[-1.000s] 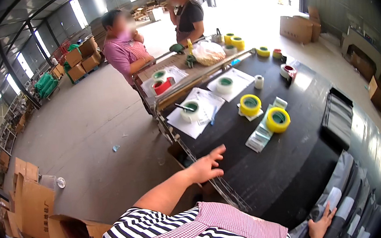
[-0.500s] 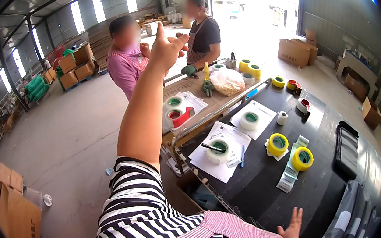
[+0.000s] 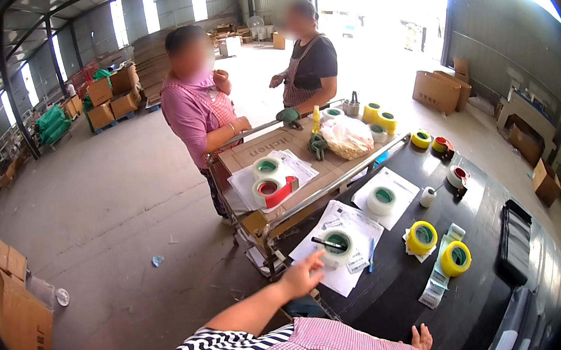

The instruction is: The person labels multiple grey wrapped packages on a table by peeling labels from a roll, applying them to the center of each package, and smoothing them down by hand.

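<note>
You are standing in a warehouse at a black table (image 3: 405, 299), with two people talking beyond a cart (image 3: 307, 165). Your left hand (image 3: 302, 276) is hanging open, fingers spread, gripping nothing, just short of the white tape roll (image 3: 337, 243) lying flat ahead of it, a marker (image 3: 326, 242) across its top. That roll is weighting papers (image 3: 351, 219). Right of your fingertips, two yellow rolls (image 3: 422, 236) are sitting. Your right hand (image 3: 422, 338), also open, is resting at the table's near edge.

head view looks down and forward over a near black table (image 3: 405, 299).
</note>
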Demonstrator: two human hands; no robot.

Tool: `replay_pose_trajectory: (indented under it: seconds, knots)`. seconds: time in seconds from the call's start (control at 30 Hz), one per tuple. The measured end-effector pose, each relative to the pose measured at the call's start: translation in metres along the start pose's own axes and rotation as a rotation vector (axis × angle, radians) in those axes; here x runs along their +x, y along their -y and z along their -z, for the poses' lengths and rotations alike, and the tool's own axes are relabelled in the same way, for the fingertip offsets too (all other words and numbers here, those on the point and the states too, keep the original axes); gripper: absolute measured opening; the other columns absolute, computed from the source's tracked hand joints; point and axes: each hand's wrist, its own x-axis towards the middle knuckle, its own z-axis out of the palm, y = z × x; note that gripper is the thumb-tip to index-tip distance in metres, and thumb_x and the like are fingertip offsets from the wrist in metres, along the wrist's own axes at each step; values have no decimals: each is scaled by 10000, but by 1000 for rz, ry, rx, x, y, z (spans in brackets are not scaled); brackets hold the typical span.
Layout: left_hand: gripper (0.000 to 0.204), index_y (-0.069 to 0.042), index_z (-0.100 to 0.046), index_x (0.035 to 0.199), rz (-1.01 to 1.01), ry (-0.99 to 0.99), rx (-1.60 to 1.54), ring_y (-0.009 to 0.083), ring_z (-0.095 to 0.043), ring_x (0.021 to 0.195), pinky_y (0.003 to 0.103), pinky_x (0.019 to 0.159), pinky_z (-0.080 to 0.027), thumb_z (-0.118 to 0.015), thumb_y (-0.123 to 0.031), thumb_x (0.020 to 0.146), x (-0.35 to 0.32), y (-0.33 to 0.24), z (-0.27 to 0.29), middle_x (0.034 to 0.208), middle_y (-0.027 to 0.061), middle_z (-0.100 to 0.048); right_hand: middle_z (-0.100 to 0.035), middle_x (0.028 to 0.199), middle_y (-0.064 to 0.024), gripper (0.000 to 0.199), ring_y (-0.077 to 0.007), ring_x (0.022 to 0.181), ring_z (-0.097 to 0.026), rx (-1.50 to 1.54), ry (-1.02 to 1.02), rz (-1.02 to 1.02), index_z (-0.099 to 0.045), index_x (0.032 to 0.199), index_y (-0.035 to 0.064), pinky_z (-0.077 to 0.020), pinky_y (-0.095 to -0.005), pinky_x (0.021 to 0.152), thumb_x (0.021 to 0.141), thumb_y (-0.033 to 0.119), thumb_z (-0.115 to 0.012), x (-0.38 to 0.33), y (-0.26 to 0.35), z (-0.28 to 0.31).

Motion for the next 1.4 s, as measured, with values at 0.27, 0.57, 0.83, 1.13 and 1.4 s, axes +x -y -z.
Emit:
replay_pose_trajectory:
  seconds: [0.27, 0.57, 0.83, 1.13, 1.4]
  knots:
    - [814, -91, -246, 1568, 127, 134, 9, 341, -683, 1040, 427, 931, -530, -716, -209, 914, -8, 23, -57, 1160, 183, -677, -579, 1423, -185, 398, -340, 1257, -589, -9, -259, 64, -652, 1362, 139, -437, -455, 1068, 1004, 247, -515, -15, -54, -41]
    - [829, -82, -279, 1557, 122, 69, 76, 328, -671, 1032, 423, 957, -504, -751, -187, 884, -10, 21, -64, 1143, 157, -697, -574, 1428, -188, 435, -344, 1291, -561, 81, -200, -1, -639, 1377, 134, -415, -456, 1092, 1004, 306, -496, -17, -41, -38]
    - [816, -63, -296, 1548, 151, 65, 74, 312, -663, 1033, 416, 954, -504, -751, -189, 883, -18, 25, -59, 1149, 148, -692, -586, 1408, -201, 456, -346, 1269, -572, 75, -153, 46, -643, 1368, 127, -422, -449, 1087, 1004, 353, -489, -2, -17, -6]
    - [801, -44, -293, 1538, 140, 90, 81, 332, -654, 1088, 433, 982, -502, -733, -205, 888, -12, 18, -62, 1155, 162, -681, -454, 1512, -234, 498, -416, 1374, -453, 40, -5, -91, -629, 1342, 146, -304, -554, 1132, 912, 396, -604, -29, -93, -72]
    - [824, -229, -269, 1615, -51, 349, -14, 280, -663, 807, 389, 782, -543, -667, -138, 899, 68, -49, -23, 969, 153, -661, -474, 1501, -226, 516, -416, 1359, -472, -29, -81, -62, -639, 1331, 136, -316, -552, 1128, 909, 430, -608, -28, -102, -77]
